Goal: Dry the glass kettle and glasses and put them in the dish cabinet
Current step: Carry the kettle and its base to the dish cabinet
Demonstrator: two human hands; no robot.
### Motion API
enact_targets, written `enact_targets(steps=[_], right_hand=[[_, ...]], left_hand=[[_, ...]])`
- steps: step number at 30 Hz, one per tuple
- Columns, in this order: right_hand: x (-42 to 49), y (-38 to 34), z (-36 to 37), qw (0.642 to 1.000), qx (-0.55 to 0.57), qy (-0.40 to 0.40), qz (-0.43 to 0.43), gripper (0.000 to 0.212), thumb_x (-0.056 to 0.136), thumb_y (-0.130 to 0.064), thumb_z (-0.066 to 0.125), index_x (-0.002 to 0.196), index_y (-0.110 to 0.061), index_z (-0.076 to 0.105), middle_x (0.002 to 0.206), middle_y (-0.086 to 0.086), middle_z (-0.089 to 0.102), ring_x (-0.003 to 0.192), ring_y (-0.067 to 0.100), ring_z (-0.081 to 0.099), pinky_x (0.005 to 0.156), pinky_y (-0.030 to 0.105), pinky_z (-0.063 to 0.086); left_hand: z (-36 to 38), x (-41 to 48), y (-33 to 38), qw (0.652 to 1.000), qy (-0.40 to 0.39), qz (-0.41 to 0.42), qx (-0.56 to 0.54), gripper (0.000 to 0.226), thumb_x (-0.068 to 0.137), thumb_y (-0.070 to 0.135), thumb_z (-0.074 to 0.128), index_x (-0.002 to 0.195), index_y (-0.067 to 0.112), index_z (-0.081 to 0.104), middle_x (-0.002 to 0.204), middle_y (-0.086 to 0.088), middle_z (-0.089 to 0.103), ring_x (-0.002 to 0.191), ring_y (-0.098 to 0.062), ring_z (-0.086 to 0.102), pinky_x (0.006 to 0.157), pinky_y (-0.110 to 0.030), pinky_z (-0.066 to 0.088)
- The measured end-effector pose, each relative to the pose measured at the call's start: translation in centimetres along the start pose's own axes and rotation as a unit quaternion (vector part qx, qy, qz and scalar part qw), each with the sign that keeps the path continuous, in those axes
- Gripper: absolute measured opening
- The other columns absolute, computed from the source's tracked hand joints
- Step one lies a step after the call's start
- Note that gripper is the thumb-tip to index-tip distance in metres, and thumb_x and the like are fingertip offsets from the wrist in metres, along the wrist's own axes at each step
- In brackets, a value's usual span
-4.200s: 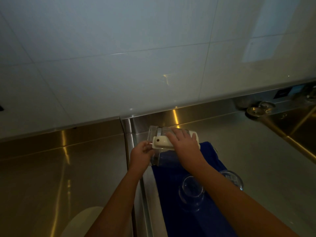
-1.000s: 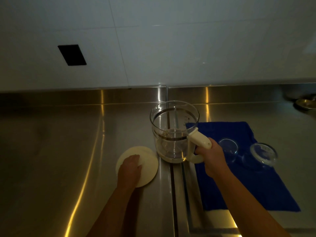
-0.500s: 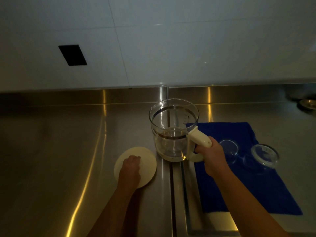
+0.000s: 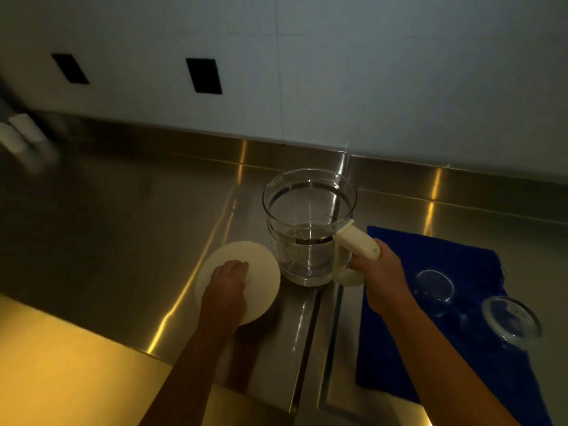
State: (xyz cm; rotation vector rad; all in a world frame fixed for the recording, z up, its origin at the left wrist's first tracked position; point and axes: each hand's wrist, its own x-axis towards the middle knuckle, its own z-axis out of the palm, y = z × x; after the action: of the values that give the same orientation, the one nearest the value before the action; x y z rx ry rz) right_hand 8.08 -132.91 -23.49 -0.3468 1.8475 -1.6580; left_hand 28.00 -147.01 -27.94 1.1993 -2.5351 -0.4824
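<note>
Between the hands the kettle (image 4: 309, 229) stands upright on the counter (image 4: 123, 226), its handle gripped by the right hand (image 4: 379, 272). The left hand (image 4: 226, 284) lies loosely on the lid (image 4: 264, 290). Right of both are the glasses (image 4: 433, 287).

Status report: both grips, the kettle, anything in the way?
Right grip holds kettle handle, kettle upright. Left grip rests on round lid. Two glasses aside on blue towel.

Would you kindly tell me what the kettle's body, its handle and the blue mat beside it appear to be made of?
Kettle body: clear glass, glossy; the counter seam shows through its wall. Handle: likely cream plastic, smooth and opaque with a slight sheen. Blue mat: apparently cloth, matte with a fuzzy, uneven edge; the fibre cannot be told.
</note>
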Motion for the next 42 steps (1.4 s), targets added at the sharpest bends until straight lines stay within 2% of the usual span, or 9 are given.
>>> enact_targets(steps=[3,9,12,16,19,22,26,34,42], right_hand=[[-0.2,-0.6,1.3,0.999,-0.004,-0.033,-0.006,0.051,0.081,0.004,0.059,0.127,-0.015,0.046,0.113,0.004,0.049,0.101,0.019,0.048,0.063,0.023,0.041],[-1.3,-1.4,5.4,0.998,0.021,-0.068,0.002,0.055,0.08,0.001,0.06,0.129,-0.018,0.044,0.111,0.002,0.052,0.106,0.022,0.05,0.084,0.037,0.044],[-2.3,-2.2,8.0,0.994,0.033,-0.101,-0.004,0.048,0.081,0.002,0.059,0.118,-0.025,0.045,0.098,-0.001,0.054,0.094,0.017,0.052,0.083,0.036,0.045],[-4.2,-3.7,12.7,0.988,0.033,-0.15,-0.026,0.031,0.079,0.006,0.057,0.094,-0.022,0.054,0.089,0.005,0.055,0.083,0.017,0.054,0.074,0.033,0.046],[-5.6,-4.5,16.7,0.981,0.043,-0.187,-0.033,0.036,0.078,0.009,0.056,0.089,-0.025,0.053,0.084,0.005,0.054,0.078,0.016,0.052,0.069,0.03,0.045],[-7.4,-4.8,21.2,0.972,0.048,-0.227,-0.032,0.036,0.078,0.011,0.055,0.103,-0.014,0.053,0.08,0.003,0.053,0.074,0.013,0.052,0.062,0.028,0.043],[-9.7,-4.5,27.6,0.966,0.046,-0.253,-0.029,0.045,0.078,0.012,0.053,0.116,-0.011,0.051,0.079,0.004,0.053,0.071,0.013,0.052,0.057,0.025,0.04],[-13.5,-2.8,38.2,0.952,0.044,-0.301,-0.022,0.046,0.078,0.011,0.052,0.119,-0.01,0.051,0.081,0.004,0.055,0.07,0.012,0.054,0.05,0.019,0.046],[-14.0,-1.6,46.2,0.949,0.02,-0.315,-0.026,0.042,0.077,0.007,0.054,0.114,-0.013,0.052,0.1,0.01,0.059,0.093,0.023,0.058,0.079,0.036,0.049]], left_hand=[[-1.3,-1.5,-1.2,0.999,0.013,-0.029,0.025,0.044,0.081,-0.004,0.059,0.125,-0.002,0.054,0.128,-0.022,0.054,0.12,-0.04,0.048,0.102,-0.051,0.033],[-5.3,-3.9,-4.0,0.996,0.041,-0.077,0.033,0.051,0.084,0.005,0.06,0.133,0.005,0.046,0.138,-0.014,0.046,0.129,-0.031,0.039,0.11,-0.049,0.027],[-7.7,-5.2,-6.1,0.994,0.03,-0.088,0.053,0.055,0.086,0.01,0.058,0.138,0.009,0.041,0.143,-0.01,0.04,0.133,-0.027,0.033,0.112,-0.048,0.024],[-11.1,-7.2,-9.7,0.991,0.056,-0.104,0.056,0.054,0.087,0.01,0.057,0.138,0.009,0.04,0.144,-0.008,0.039,0.134,-0.026,0.032,0.113,-0.044,0.022],[-13.6,-9.0,-13.1,0.991,0.068,-0.094,0.071,0.057,0.073,0.0,0.072,0.126,-0.002,0.053,0.128,-0.02,0.054,0.119,-0.04,0.048,0.101,-0.059,0.035],[-15.4,-11.2,-17.1,0.989,0.084,-0.106,0.066,0.06,0.054,-0.008,0.082,0.111,-0.007,0.062,0.109,-0.027,0.063,0.099,-0.048,0.059,0.08,-0.068,0.044],[-18.7,-13.4,-21.3,0.978,0.104,-0.172,0.065,0.055,0.075,-0.001,0.068,0.128,0.0,0.052,0.132,-0.019,0.051,0.123,-0.038,0.044,0.105,-0.055,0.033],[-23.5,-17.2,-28.9,0.972,0.126,-0.186,0.064,0.055,0.073,-0.006,0.066,0.126,0.0,0.054,0.132,-0.019,0.051,0.122,-0.038,0.045,0.102,-0.051,0.034],[-25.9,-17.2,-34.8,0.969,0.085,-0.209,0.102,0.057,0.085,0.011,0.058,0.139,0.014,0.039,0.145,-0.003,0.037,0.131,-0.022,0.032,0.108,-0.037,0.029]])
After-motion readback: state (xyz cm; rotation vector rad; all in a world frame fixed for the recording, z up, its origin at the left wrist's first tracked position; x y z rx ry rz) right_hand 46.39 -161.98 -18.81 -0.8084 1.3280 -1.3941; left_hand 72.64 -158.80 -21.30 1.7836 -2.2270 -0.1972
